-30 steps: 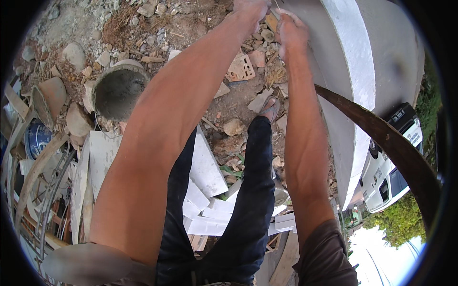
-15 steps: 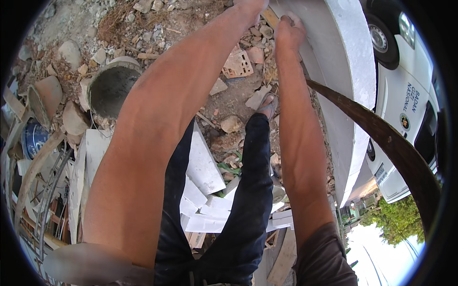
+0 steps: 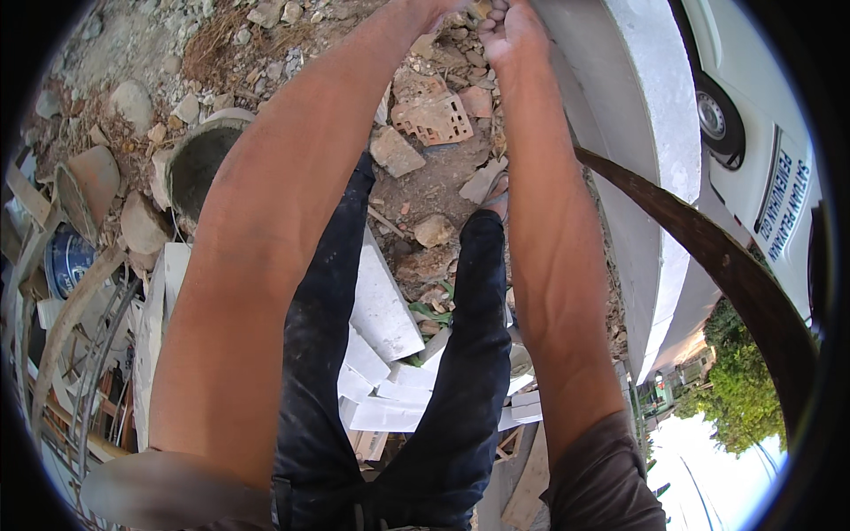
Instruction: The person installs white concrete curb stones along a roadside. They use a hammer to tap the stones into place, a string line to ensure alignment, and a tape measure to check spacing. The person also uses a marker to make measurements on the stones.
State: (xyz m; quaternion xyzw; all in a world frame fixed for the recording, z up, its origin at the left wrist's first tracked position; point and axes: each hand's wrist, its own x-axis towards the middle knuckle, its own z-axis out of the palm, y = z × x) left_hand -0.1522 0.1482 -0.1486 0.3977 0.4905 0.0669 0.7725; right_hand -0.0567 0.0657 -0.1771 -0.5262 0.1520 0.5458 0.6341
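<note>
My left hand (image 3: 439, 11) is cut off by the upper edge, its fingers mostly hidden. Just to its right, my right hand (image 3: 512, 32) is turned palm up with its fingers curled; what they hold, if anything, is too small to make out. Both are beside the pale grey wall (image 3: 602, 80), near its foot, where a small piece of wood shows. Below them lie a perforated brick piece (image 3: 429, 115), a broken block (image 3: 397, 152) and loose stones.
Left are a cement-caked bucket (image 3: 195, 173), a blue pail (image 3: 69, 261) and bent strips and rods. White blocks (image 3: 381, 310) lie around my legs. A dark curved strip (image 3: 691, 239) crosses at right, beside the wall; a white van (image 3: 753, 97) stands beyond.
Both hands have shifted leftward, and my right hand has turned to show its curled fingers. My left leg has shifted upward in view. The van has moved along beyond the wall.
</note>
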